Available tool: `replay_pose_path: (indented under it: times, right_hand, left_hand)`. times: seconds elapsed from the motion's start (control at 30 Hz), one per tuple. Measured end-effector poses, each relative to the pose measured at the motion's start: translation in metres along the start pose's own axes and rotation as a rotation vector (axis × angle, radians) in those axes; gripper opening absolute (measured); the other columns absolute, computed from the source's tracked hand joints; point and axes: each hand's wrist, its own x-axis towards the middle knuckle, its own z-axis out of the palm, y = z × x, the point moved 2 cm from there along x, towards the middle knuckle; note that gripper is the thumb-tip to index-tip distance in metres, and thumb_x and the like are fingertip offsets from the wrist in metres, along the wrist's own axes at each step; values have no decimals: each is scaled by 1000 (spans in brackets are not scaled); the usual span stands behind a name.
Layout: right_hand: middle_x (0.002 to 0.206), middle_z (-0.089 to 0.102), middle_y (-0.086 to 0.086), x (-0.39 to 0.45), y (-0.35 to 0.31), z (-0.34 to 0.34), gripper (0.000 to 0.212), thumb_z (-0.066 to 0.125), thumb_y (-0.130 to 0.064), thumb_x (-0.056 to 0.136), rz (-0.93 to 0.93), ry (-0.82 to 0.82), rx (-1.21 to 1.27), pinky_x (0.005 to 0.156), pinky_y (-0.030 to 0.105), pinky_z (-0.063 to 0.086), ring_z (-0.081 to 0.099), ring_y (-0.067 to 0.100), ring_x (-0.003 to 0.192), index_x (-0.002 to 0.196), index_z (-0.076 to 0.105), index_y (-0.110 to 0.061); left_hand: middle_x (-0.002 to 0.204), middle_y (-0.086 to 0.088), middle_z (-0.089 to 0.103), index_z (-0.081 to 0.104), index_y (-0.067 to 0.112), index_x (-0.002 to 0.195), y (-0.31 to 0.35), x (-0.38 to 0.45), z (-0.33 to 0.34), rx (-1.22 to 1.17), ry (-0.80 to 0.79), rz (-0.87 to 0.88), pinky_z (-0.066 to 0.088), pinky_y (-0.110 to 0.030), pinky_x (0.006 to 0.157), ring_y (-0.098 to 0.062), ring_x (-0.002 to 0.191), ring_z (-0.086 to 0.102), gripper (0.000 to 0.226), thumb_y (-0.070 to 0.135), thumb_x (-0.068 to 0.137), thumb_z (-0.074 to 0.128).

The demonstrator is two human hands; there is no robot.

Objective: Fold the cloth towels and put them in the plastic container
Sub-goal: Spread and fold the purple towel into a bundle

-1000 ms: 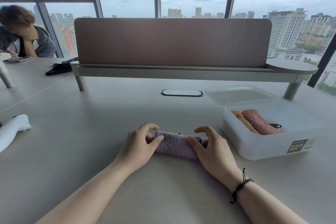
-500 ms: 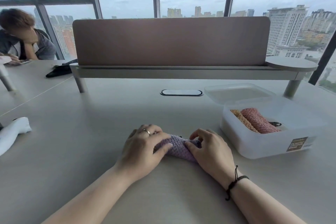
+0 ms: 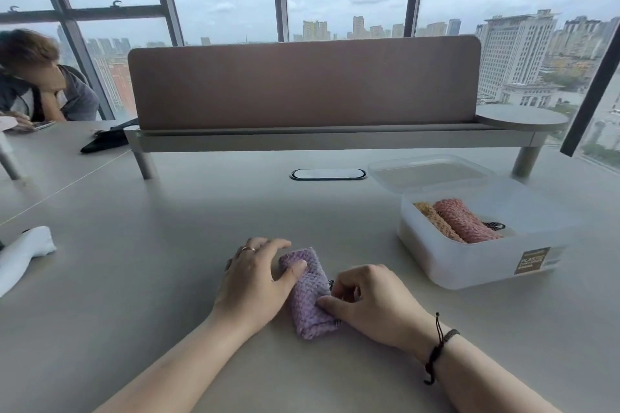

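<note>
While both hands work at the near edge of the smooth grey table [image 3: 141, 278], a lilac waffle-knit towel [image 3: 307, 292] lies between them, folded into a thick, narrow bundle. The left hand [image 3: 256, 282] rests against its left side, fingers loosely spread, thumb pressing on the nubbly top. The right hand [image 3: 370, 302] curls at its right edge, thumb and fingertips pinching the fold near a small dark loop. To the right, well apart, stands a translucent, square-cornered plastic container [image 3: 476, 261] holding an orange rolled towel [image 3: 432, 220] and a pink rolled towel [image 3: 463, 223] side by side. Its clear lid [image 3: 429, 171] lies just behind.
</note>
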Motion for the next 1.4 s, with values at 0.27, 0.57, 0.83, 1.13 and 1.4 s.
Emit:
replay_pose_path:
  times: [0.27,0.57,0.83,1.13,1.4]
  right_hand:
    - [70,63,2,-1,-5,5,38,73,-51,75,-105,-14,95,62,33,44,55,19,69,70,62,-14]
    - [89,56,-9,3,2,-1,32,83,-50,66,-10,67,293,65,20,47,58,5,73,70,61,-28]
    - [87,62,12,-5,-6,-13,23,75,-11,83,84,43,890,58,31,49,57,22,68,84,54,-20]
    - [98,69,21,-12,31,-144,41,67,4,88,57,332,688,76,43,62,70,31,85,81,71,-37]
    - [83,56,14,31,110,-180,46,41,13,89,448,157,499,65,37,52,53,23,66,86,69,-24]
  left_hand:
    - [113,10,66,44,51,130,20,-4,4,-622,-108,-254,60,-43,82,-16,87,73,81,31,65,88]
    - [100,-23,74,55,26,131,21,-6,5,-976,-269,-343,57,-50,87,-33,92,72,66,-12,80,72]
    - [109,-19,70,54,39,128,50,-6,3,-1083,-210,-281,59,-44,67,-31,92,71,68,2,76,77]
    - [99,-9,76,52,31,129,164,40,9,-1134,-280,-77,62,-43,68,-24,83,74,48,22,86,72]
    - [130,18,52,51,31,130,186,54,83,-568,-79,169,42,-33,105,-8,124,47,37,28,95,62]
